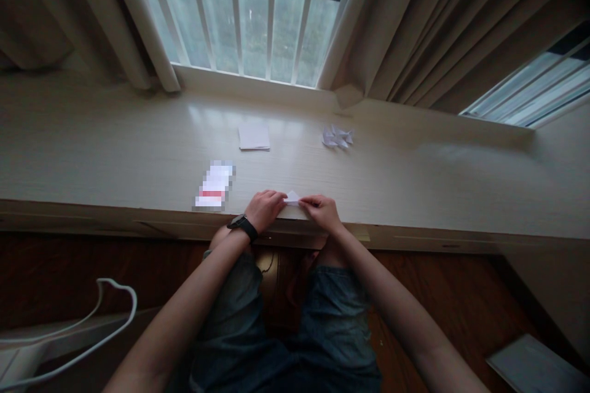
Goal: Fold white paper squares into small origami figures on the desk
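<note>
So both hands are on the same bit of folded white paper (292, 198), left hand (266, 207) pinching one end and right hand (324, 211) pinching the other, with a pointy bit sticking up between them. It's right by the front edge of the bench (415, 178). There's a dark watch (244, 226) on the left wrist. Just left of that hand there's a pixelated white-and-red rectangle (214, 185), can't tell what. Farther back, a stack of paper (254, 136) sits left and a cluster of folded pieces (338, 137) right, both short of the barred window (249, 18).
</note>
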Action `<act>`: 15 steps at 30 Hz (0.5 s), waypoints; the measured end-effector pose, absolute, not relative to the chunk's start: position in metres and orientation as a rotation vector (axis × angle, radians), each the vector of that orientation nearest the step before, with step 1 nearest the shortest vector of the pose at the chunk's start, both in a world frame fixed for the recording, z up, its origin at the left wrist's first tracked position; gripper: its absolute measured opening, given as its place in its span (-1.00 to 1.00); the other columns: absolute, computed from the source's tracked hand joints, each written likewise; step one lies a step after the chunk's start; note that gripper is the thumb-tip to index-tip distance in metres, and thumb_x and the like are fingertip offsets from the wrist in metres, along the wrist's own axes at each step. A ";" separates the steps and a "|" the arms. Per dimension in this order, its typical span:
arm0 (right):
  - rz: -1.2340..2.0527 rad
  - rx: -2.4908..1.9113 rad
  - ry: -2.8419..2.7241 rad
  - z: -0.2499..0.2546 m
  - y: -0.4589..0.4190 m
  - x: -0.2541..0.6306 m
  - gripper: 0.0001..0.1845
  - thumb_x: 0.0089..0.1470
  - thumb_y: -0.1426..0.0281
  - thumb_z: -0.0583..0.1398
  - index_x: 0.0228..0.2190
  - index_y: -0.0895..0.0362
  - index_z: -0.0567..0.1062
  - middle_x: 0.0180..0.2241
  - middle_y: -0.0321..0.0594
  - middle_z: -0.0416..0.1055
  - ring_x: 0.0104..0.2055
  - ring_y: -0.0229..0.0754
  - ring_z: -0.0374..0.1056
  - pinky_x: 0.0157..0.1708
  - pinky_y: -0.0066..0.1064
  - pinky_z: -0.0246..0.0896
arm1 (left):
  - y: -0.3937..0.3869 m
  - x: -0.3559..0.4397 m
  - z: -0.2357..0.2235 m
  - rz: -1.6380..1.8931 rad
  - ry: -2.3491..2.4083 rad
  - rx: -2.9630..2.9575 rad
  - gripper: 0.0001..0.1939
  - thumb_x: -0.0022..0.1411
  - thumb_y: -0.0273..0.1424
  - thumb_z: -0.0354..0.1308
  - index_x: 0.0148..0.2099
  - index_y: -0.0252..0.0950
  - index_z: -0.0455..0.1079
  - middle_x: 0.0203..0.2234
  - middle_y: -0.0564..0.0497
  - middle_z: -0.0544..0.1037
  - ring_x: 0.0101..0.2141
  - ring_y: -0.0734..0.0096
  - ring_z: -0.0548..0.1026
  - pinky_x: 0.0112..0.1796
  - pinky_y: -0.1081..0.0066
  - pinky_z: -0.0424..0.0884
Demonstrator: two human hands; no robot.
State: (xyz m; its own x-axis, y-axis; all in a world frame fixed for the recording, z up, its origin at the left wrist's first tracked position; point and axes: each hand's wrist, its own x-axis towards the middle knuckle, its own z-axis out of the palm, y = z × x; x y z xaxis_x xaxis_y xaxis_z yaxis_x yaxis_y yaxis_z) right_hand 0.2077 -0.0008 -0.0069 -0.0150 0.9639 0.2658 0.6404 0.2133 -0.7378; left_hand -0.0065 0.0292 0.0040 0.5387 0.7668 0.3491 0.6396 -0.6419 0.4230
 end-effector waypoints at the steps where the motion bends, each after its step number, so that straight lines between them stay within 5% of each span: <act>1: 0.580 -1.521 -1.715 -0.007 0.001 0.208 -0.81 0.03 0.24 0.23 -0.37 0.04 0.61 -0.37 -0.25 0.56 -0.31 -0.15 0.45 -0.27 -0.37 0.31 | 0.032 -0.006 0.003 0.772 1.181 2.490 -0.78 0.31 -0.33 -0.01 -0.13 -0.23 0.44 -0.25 -0.04 0.54 -0.21 0.32 0.45 -0.14 0.32 0.34; 15: 0.562 -1.763 -1.913 0.017 0.019 0.209 -0.90 -0.03 0.31 0.27 -0.45 0.06 0.58 -0.44 -0.28 0.54 -0.42 -0.24 0.38 -0.42 -0.46 0.15 | 0.054 -0.001 0.004 0.709 1.323 2.322 -0.79 0.17 -0.24 0.13 -0.30 -0.23 0.53 -0.45 -0.02 0.55 -0.28 0.28 0.42 -0.17 0.32 0.31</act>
State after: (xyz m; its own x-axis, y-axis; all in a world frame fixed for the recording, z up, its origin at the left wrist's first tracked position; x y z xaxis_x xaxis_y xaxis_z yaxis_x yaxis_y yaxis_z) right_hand 0.2085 0.0189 0.0172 -0.0587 0.9960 0.0679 0.8011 0.0876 -0.5921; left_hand -0.0013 0.0544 0.0038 0.4313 0.8699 0.2392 0.6811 -0.4879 0.5459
